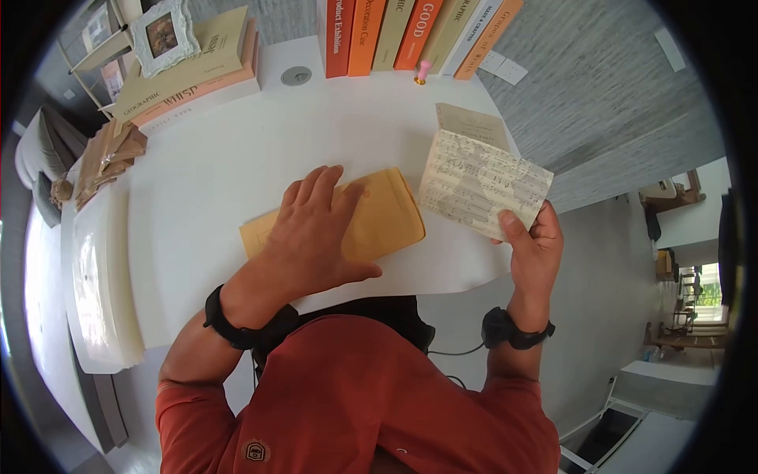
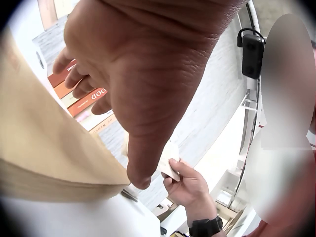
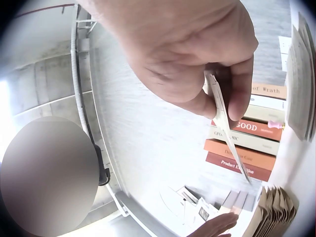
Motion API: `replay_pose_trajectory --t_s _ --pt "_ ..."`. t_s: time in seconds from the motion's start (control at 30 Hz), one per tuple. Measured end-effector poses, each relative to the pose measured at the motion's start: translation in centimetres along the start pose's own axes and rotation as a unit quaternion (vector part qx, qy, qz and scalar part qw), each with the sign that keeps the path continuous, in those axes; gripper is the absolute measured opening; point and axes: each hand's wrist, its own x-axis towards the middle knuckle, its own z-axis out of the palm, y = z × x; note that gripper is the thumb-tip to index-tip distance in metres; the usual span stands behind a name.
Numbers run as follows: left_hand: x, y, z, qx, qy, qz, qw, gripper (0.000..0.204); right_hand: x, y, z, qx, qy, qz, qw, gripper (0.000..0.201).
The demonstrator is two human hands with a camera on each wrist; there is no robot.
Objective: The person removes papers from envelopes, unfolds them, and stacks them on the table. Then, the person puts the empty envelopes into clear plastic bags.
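The left hand (image 1: 312, 229) lies over a stack of tan kraft envelopes (image 1: 387, 217) on the white table, fingers spread; whether the palm touches the paper cannot be told. In the left wrist view the thumb and fingers of the left hand (image 2: 133, 84) are apart, beside the tan stack (image 2: 49, 133). The right hand (image 1: 537, 245) pinches the lower right corner of a cream paper piece printed with music notes (image 1: 485, 182), held up at the right. Seen edge-on in the right wrist view, the paper (image 3: 227, 133) hangs between thumb and fingers of the right hand (image 3: 197, 59).
Behind the held paper lies more printed paper (image 1: 474, 122). Upright books (image 1: 379, 35) and a pink-handled stamp (image 1: 422, 73) stand at the back. At the left are stacked books (image 1: 197, 83) with a picture frame (image 1: 162, 35), brown paper pieces (image 1: 110, 158) and clear sleeves (image 1: 99, 276).
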Motion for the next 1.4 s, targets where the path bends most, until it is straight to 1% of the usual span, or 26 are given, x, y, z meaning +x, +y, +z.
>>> replay_pose_trajectory --t_s 0.07,0.2,0.27,0.4,0.47,0.57,0.67,0.8,0.87,1.07,1.17,1.27,1.3,1.4 --pt "0.2 0.3 0.5 0.005 -0.01 -0.004 1.0 0.095 -0.5 0.1 0.9 0.006 -0.012 0.016 1.0 0.025" --pt "0.5 0.1 1.1 -0.016 -0.054 -0.011 0.998 0.096 -0.4 1.6 2.6 -0.023 0.006 -0.01 1.0 0.024" --pt "0.3 -0.1 1.3 -0.022 -0.051 -0.013 0.998 0.096 -0.2 2.4 2.7 -0.048 0.013 -0.013 0.999 0.024" --pt "0.2 0.0 1.4 -0.014 -0.039 -0.025 0.999 0.094 0.0 2.5 2.7 -0.027 0.0 0.006 1.0 0.023" --pt "0.1 -0.2 1.5 -0.014 -0.04 -0.016 0.999 0.095 0.0 2.7 2.4 -0.022 -0.003 0.012 1.0 0.022" --pt "0.3 -0.3 1.5 -0.015 -0.028 -0.006 0.999 0.096 -0.1 2.7 2.0 -0.025 -0.017 0.035 0.999 0.023" --pt "0.4 -0.1 1.3 -0.018 -0.005 0.005 1.0 0.095 -0.3 2.7 1.7 -0.048 -0.027 0.078 0.995 0.025" --pt "0.2 -0.1 0.8 -0.034 0.018 0.014 0.999 0.094 -0.2 3.2 0.5 0.021 -0.072 0.109 0.991 0.027" --pt "0.1 -0.1 0.5 -0.037 0.023 0.029 0.999 0.094 -0.3 3.2 0.0 0.053 -0.095 0.123 0.986 0.029" --pt "0.2 -0.1 0.5 -0.063 0.039 0.088 0.993 0.098 -0.2 2.1 -0.3 0.033 -0.136 0.139 0.98 0.035" --pt "0.3 0.2 0.4 -0.07 0.043 0.11 0.99 0.1 -0.4 1.8 1.1 0.023 -0.153 0.138 0.978 0.034" --pt "0.3 0.7 0.0 -0.057 0.055 0.11 0.991 0.102 -0.5 1.0 3.5 0.019 -0.132 0.099 0.986 0.034" --pt "0.3 0.7 -0.1 -0.049 0.062 0.106 0.991 0.103 -0.4 1.1 4.0 0.037 -0.1 0.077 0.991 0.028" --pt "0.1 0.4 -0.3 -0.036 0.075 0.095 0.992 0.104 0.0 1.9 2.8 0.016 -0.067 0.031 0.997 0.019"
